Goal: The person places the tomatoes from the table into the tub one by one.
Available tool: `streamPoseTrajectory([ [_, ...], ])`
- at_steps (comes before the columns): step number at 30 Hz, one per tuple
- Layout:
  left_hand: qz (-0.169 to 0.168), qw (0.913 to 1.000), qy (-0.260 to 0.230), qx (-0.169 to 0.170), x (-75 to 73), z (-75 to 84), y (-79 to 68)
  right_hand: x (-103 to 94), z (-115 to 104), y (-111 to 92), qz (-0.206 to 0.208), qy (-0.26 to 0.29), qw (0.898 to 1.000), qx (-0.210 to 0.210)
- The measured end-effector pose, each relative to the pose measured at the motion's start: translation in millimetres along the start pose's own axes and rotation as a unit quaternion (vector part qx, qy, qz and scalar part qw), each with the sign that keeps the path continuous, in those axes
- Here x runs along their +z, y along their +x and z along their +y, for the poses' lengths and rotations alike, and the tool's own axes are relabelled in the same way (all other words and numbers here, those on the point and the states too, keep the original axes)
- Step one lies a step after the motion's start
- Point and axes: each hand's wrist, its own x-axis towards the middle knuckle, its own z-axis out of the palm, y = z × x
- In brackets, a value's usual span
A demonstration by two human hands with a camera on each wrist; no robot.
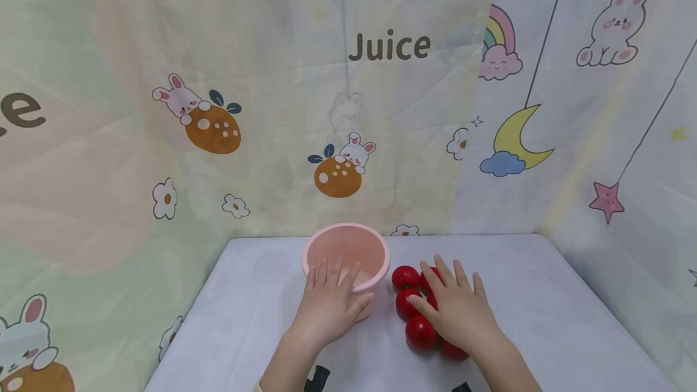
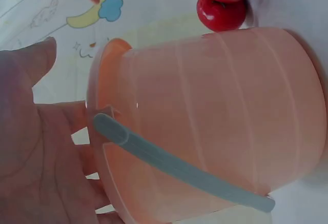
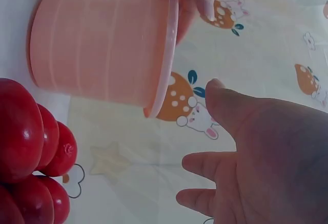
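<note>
A pink bucket (image 1: 354, 241) stands upright at the middle of the table, its mouth facing up. Its grey handle (image 2: 184, 170) hangs down along the side in the left wrist view. My left hand (image 1: 329, 310) is over the bucket's near rim, fingers straight and spread; whether it touches the rim I cannot tell. Several shiny red tomatoes (image 1: 421, 333) lie grouped just right of the bucket. Above them hovers my right hand (image 1: 463, 310), fingers spread, holding nothing and partly hiding some tomatoes in the head view. The right wrist view shows a gap between this hand and the tomatoes (image 3: 18, 131).
A pale cloth covers the table (image 1: 544, 319). Behind it and at both sides hang printed curtains (image 1: 283, 107) with rabbits and oranges. Two small black objects (image 1: 317, 378) show at the near edge, one close to each forearm.
</note>
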Motion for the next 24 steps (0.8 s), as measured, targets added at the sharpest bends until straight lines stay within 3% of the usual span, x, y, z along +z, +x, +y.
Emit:
streamPoseTrajectory([
  [3,0.014,0.9997,-0.017,-0.011,-3.1,-5.7,0.7,0.8,4,0,-0.002,0.004,1.0,-0.002],
  [6,0.047,0.9949,-0.075,-0.047,-9.5,-18.2,3.4,2.0,11,-1,-0.002,0.013,1.0,-0.005],
  [8,0.077,0.9847,-0.133,-0.081,-13.8,-31.2,6.9,2.8,19,-2,0.0,0.025,1.0,-0.008],
  [11,0.115,0.961,-0.218,-0.127,-17.6,-56.1,12.1,4.4,33,-4,-0.015,0.063,0.998,-0.002],
  [17,0.132,0.8951,-0.367,-0.217,-5.3,-98.0,19.7,13.0,61,-3,-0.073,0.167,0.982,0.043],
  [21,0.1,0.8289,-0.498,-0.236,11.3,-110.0,21.8,24.3,76,0,-0.095,0.203,0.972,0.068],
  [24,0.076,0.7775,-0.582,-0.226,21.5,-113.7,22.3,36.6,85,2,-0.108,0.231,0.963,0.082],
])
